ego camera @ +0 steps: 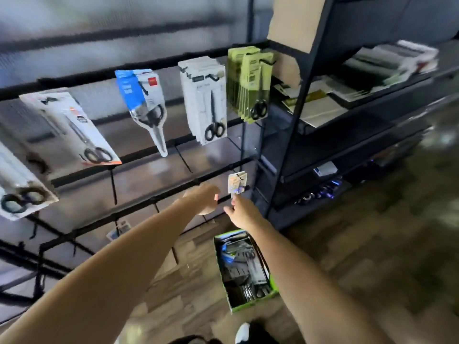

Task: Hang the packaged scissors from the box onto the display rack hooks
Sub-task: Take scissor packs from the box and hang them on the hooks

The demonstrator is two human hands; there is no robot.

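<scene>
Both bare forearms reach forward and up toward a lower bar of the display rack (154, 201). The right hand (242, 212) stretches furthest, its fingertips meeting the bottom edge of a small packaged scissors (237, 182) that hangs on a hook at the bar's right end — whether it pinches the card or only touches it is too blurred to tell. The left hand (203, 198) sits just beside it, fingers loosely curled near the bar, holding nothing visible. Below the hands, on the floor, stands the green box (250, 304) with more packaged scissors inside — larger packs hang on the upper hooks.
</scene>
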